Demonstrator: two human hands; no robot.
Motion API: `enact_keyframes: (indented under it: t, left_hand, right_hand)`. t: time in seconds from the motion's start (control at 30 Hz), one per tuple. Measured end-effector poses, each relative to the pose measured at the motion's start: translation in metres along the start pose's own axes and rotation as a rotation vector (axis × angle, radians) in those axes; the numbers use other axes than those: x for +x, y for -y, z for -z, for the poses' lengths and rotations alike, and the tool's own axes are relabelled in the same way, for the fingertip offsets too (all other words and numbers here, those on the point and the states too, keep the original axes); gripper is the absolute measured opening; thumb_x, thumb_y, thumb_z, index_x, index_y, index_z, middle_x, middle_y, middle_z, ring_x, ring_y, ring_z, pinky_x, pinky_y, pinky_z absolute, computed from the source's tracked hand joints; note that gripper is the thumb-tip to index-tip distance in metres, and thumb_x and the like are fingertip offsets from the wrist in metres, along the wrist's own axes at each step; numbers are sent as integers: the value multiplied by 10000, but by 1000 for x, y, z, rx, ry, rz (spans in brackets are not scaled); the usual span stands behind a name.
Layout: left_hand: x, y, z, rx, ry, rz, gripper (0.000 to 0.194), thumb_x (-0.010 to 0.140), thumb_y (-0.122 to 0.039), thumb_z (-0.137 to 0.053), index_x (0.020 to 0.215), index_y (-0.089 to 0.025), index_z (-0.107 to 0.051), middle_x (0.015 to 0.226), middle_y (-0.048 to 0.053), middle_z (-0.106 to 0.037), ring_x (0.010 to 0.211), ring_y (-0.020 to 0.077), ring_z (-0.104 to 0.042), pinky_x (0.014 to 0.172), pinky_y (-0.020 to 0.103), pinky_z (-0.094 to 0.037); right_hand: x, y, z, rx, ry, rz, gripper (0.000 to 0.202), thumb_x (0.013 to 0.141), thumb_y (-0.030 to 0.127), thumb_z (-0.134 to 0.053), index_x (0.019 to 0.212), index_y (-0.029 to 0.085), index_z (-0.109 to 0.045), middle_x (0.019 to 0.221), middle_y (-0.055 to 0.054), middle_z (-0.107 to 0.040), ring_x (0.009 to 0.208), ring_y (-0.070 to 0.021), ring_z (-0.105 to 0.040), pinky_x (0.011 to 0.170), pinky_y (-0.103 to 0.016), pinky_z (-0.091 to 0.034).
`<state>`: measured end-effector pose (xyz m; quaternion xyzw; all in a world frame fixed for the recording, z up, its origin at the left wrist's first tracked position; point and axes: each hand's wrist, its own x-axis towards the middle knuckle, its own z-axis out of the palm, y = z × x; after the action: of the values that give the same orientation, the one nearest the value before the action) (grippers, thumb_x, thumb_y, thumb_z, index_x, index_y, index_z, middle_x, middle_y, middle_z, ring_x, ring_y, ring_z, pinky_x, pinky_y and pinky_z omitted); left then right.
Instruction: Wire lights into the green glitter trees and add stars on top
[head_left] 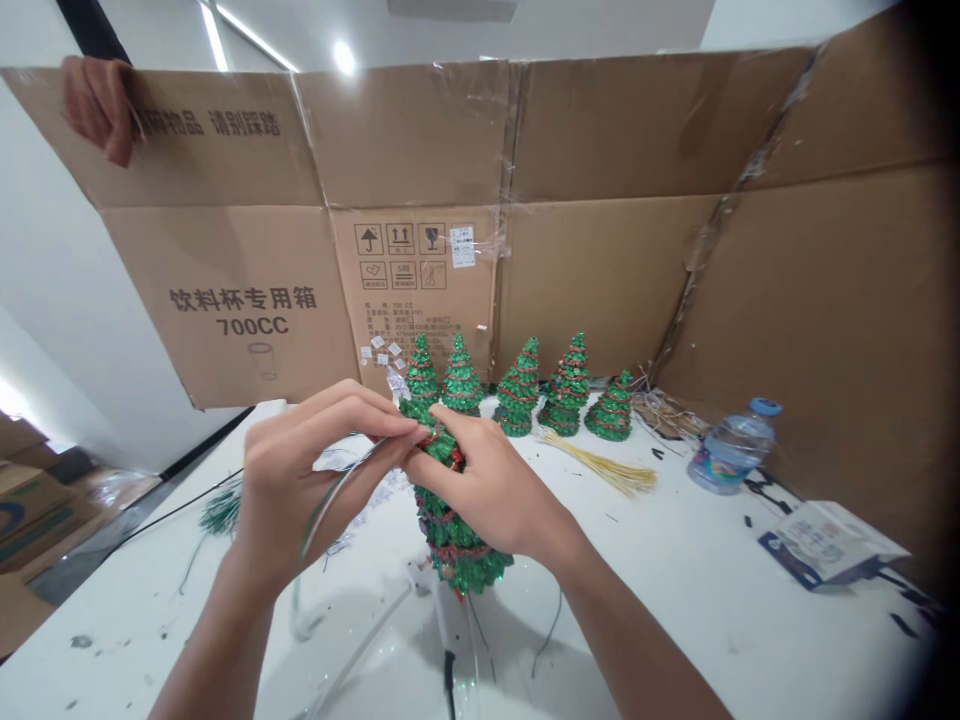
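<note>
A green beaded Christmas tree (457, 545) with red garland stands upright in front of me. My right hand (495, 475) is wrapped around its upper part. At the treetop, my left hand (322, 465) is closed in a pinch on a thin green-and-white strand (322, 515), which trails down past the palm. The fingertips of both hands nearly meet there and hide part of the tree. Below the tree's base lies a white tool (446, 615) with a black cord, perhaps a glue gun.
Several similar small trees (517, 390) line the back of the white table, before a cardboard wall (600, 270). A bundle of yellow wires (600, 468), a water bottle (731, 450) and a packet (829, 540) are to the right. Green wires (220, 510) lie left.
</note>
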<state>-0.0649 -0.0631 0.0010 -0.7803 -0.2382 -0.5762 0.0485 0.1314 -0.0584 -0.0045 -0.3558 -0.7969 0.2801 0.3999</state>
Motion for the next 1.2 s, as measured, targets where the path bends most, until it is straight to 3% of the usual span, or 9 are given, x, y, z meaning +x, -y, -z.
enact_keyframes:
  t: [0.2,0.43,0.53,0.67,0.73,0.8,0.87,0.93,1.2]
  left_hand:
    - [2,7,14,-25,207,-30,294,914,-122,-845,1182,-241,-811,1091,53,-804,910,170,-761,730,309,-621]
    - [0,7,6,64,58,-137,269,907,-50,-831,1105,-228,-791,982,25,-791,832,151,-729,698,311,-588]
    - [2,6,8,131,97,-148,207,898,-98,-857,1056,-222,-808,1010,41,-758,848,149,-712,701,304,-578]
    - [3,6,12,83,198,-132,292,925,-127,-828,1199,-224,-801,1064,61,-739,897,167,-718,718,312,-593]
    - [1,7,9,100,137,-156,376,932,-106,-819,1284,-234,-778,1112,68,-735,889,161,-714,727,324,-597]
    - [-2,8,4,117,-1,-154,425,916,-75,-833,1295,-254,-761,1122,54,-742,868,154,-715,734,340,-603]
    - [-4,9,-2,101,-138,-144,378,899,-73,-855,1207,-272,-764,1069,26,-768,849,158,-731,709,347,-609]
    - [-6,8,-4,71,-173,-128,289,897,-93,-866,1097,-279,-770,1015,10,-792,853,176,-757,675,351,-615]
    - [-3,4,3,6,56,-75,227,858,-150,-899,1005,-272,-777,938,8,-821,804,190,-779,650,342,-627]
  right_hand:
    - [2,-8,1,-46,-38,-31,240,1054,485,-651,986,258,-685,982,-19,-771,946,-230,-671,792,-328,-436]
    - [1,-2,1,32,0,-30,195,1059,391,-645,918,256,-644,880,54,-702,822,-160,-615,737,-290,-409]
    - [1,-2,1,10,-1,-18,181,1054,370,-645,918,250,-639,887,47,-713,825,-167,-624,740,-293,-404]
    - [1,-4,0,-5,-23,-38,198,1054,445,-656,1019,255,-700,993,7,-779,930,-208,-675,799,-309,-432]
    - [1,-5,0,-11,-24,-50,258,1057,506,-645,1058,260,-723,974,4,-782,922,-218,-682,796,-314,-443]
    - [0,-4,-1,-7,-34,-61,303,1044,551,-659,1150,280,-745,983,2,-793,933,-229,-693,805,-320,-461]
    - [-1,-3,-1,6,-46,-67,342,1039,564,-668,1236,297,-749,1037,-9,-808,973,-238,-709,833,-325,-479]
    - [-2,-2,-1,16,-49,-62,349,1040,567,-668,1256,306,-750,1072,-14,-812,999,-238,-714,850,-325,-483]
    - [1,-6,2,-27,-12,-34,309,1046,557,-652,1000,255,-692,957,2,-757,894,-216,-651,776,-315,-432]
